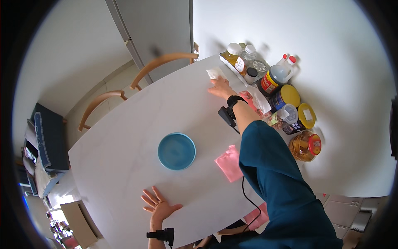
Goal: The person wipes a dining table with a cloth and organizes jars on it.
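My right hand (221, 87) reaches far across the table, its fingertips at the near edge of a small white packet (215, 72). Whether the fingers grip the packet or only touch it, I cannot tell. Fingers spread and holding nothing, my left hand (161, 205) is over the near part of the table, below a round blue dish (177, 151). A folded pink cloth (229, 163) lies right of the dish, partly covered by my right sleeve. Both wrists wear black straps with small devices.
Along the wall stand a tray of bottles (238, 65), a large sauce jug (273, 79), a pink tissue pack (253, 101), yellow-lidded tubs (290, 96) and a red-lidded jar (305, 145). A black cable (253, 202) hangs beside my right arm. Wooden chairs (161, 63) line the far table edge.
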Action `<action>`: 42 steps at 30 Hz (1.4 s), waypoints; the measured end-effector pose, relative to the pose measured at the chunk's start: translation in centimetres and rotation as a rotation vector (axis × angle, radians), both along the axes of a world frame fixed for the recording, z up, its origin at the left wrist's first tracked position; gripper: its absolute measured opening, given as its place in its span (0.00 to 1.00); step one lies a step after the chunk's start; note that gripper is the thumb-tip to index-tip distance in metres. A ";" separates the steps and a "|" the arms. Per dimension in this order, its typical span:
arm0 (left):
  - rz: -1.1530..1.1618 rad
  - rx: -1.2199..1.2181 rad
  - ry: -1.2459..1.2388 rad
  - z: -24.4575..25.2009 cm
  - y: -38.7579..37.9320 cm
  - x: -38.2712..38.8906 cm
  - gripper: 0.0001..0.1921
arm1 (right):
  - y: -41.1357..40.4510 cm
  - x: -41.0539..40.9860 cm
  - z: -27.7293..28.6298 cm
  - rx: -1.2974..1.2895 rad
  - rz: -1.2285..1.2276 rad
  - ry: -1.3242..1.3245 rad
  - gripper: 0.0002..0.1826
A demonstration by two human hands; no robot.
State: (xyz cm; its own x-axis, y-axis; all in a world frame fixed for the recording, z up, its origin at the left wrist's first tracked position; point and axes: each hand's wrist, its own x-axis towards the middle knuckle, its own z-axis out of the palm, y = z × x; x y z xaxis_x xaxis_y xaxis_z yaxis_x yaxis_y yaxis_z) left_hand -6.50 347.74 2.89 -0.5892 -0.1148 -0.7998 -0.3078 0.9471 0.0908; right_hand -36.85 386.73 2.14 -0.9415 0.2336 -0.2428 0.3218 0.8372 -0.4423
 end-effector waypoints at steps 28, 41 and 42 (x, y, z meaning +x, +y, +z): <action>0.129 0.211 0.683 -2.6 -3.6 4.6 0.52 | 4.4 50.3 13.0 -0.478 -0.176 0.355 0.17; 0.144 1.004 0.650 8.4 5.2 20.1 0.22 | 5.8 62.0 13.5 -1.092 -0.616 0.363 0.12; 0.211 1.105 0.535 9.2 7.0 21.1 0.22 | 6.0 61.6 13.7 -1.172 -0.564 0.360 0.13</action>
State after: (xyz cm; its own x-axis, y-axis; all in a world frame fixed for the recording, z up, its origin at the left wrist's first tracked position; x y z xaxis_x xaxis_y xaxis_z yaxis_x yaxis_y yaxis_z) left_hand 14.60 354.78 12.13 -0.9224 0.3345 -0.1934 -0.1229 0.2205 0.9676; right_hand 24.75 392.73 15.86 -0.8397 0.4340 -0.3264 0.2098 -0.2951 -0.9322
